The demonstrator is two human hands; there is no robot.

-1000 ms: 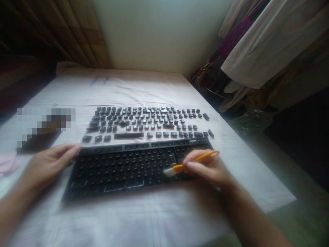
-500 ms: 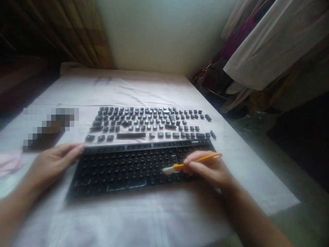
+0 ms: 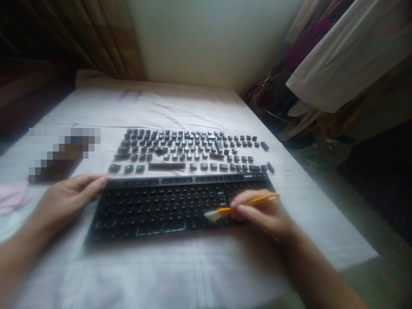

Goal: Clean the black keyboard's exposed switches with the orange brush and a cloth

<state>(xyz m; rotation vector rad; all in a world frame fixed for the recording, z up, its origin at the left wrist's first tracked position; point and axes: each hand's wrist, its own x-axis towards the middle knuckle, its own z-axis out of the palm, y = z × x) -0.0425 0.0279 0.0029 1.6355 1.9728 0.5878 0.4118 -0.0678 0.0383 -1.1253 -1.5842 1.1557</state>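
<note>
A black keyboard base (image 3: pixel 144 206) with its keycaps off lies slightly angled on the white cloth. My left hand (image 3: pixel 72 195) grips its far left corner between thumb and fingers. In my right hand (image 3: pixel 262 212) is a paintbrush (image 3: pixel 225 211) with a yellow-orange handle, pinched between thumb and fingers over the keyboard's right part. Its pale bristles touch or hover just over the bare key posts; which one, I cannot tell. Beyond the keyboard, the loose black keycaps (image 3: pixel 175 150) are laid out in rows, with the long space bar (image 3: pixel 166 166) in the nearest row.
The white cloth (image 3: pixel 180 107) covers a flat surface that ends at a slanting right edge. A pink cloth (image 3: pixel 14 197) lies at the far left, near a pixelated dark object (image 3: pixel 69 150). Clothes (image 3: pixel 341 64) hang at the right, a curtain (image 3: pixel 109 38) at the back left.
The view has shifted slightly, so keyboard and keycaps appear a little to the right and the keycaps higher. The brush tip stays at nearly the same part of the keyboard; both grips are unchanged.
</note>
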